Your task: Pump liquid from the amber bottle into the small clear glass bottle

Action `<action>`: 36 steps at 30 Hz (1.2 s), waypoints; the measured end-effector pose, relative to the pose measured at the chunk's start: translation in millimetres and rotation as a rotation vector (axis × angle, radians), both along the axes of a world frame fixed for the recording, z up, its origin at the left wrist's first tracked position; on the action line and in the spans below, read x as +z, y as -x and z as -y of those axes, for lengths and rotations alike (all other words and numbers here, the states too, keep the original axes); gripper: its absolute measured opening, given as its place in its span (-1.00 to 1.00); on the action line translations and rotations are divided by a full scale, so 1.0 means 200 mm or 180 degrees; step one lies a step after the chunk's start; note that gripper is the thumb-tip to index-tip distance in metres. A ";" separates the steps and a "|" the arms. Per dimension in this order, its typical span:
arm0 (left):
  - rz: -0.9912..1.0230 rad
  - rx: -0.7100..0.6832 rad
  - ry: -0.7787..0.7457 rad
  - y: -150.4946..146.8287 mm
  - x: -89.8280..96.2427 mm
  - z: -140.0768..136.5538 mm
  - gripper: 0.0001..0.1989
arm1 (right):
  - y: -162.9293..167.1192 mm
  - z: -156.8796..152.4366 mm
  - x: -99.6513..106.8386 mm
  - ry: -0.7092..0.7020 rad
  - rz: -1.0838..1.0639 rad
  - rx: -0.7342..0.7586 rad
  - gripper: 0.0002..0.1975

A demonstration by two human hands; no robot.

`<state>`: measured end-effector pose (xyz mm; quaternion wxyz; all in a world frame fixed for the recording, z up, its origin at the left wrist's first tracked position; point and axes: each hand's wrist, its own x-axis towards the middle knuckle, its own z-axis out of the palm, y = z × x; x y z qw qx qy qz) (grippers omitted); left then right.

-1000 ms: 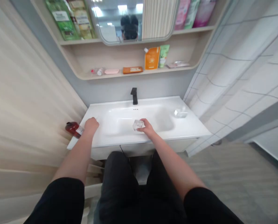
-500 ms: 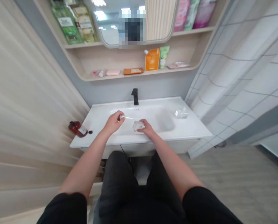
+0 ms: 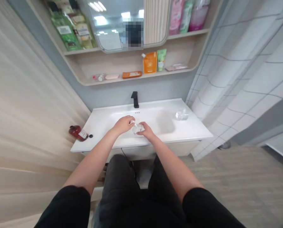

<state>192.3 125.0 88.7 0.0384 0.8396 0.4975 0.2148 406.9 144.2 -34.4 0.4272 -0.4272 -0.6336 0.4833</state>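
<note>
Over the white sink basin (image 3: 153,118), my right hand (image 3: 146,130) is closed around a small clear bottle (image 3: 137,129). My left hand (image 3: 124,124) pinches a white pump head (image 3: 132,122) right at the bottle's mouth. Its thin tube no longer shows; whether the pump head is seated cannot be made out. On the counter to the left, a brown bottle (image 3: 78,133) with a pale label leans outward, with a small black cap (image 3: 91,136) beside it. A second clear bottle (image 3: 181,115) lies or stands at the counter's right side.
A black faucet (image 3: 135,99) rises behind the basin. Above it, a shelf (image 3: 177,72) carries an orange pouch (image 3: 150,62), a green tube (image 3: 161,60) and a pink bar (image 3: 112,77). A beige curtain (image 3: 32,126) hangs at left, and white tiled wall (image 3: 246,79) lies to the right.
My left hand has moved right, bringing the pump head from beside the bottle to its mouth; the thin white tube seen between them has gone from sight. The whole view has shifted slightly.
</note>
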 end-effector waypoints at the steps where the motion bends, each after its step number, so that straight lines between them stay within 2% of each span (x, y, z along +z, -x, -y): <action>1: 0.0014 -0.0048 0.0034 -0.02 -0.03 -0.01 -0.73 | 0.00 0.00 0.00 0.0005 0.0007 -0.0008 -0.31; 5: 0.0325 -0.0057 0.0274 -0.07 -0.16 -0.03 -0.68 | 0.00 0.00 0.00 -0.0011 0.0031 -0.0036 -0.31; 10: 0.0983 0.0393 0.0589 -0.10 -0.27 -0.02 -0.54 | 0.00 -0.02 -0.02 -0.0018 0.0010 -0.0081 -0.30; 17: 0.1237 0.0244 0.0623 -0.14 -0.29 0.00 -0.62 | 0.00 -0.03 -0.04 -0.0105 -0.0186 -0.0003 -0.33; 21: 0.1046 0.0306 0.0582 -0.13 -0.29 0.01 -0.60 | 0.00 -0.03 -0.05 -0.0046 -0.0227 0.0025 -0.34; 25: 0.0824 0.0255 0.0561 -0.11 -0.28 0.02 -0.46 | 0.01 -0.04 -0.07 0.0009 -0.0236 0.0003 -0.35; 30: 0.0567 0.0289 0.0453 -0.11 -0.27 0.02 -0.50 | 0.01 -0.06 -0.09 -0.0019 -0.0249 -0.0014 -0.35; 36: 0.0457 0.0268 0.0509 -0.12 -0.26 0.02 -0.45 | 0.01 -0.05 -0.08 0.0018 -0.0346 0.0031 -0.34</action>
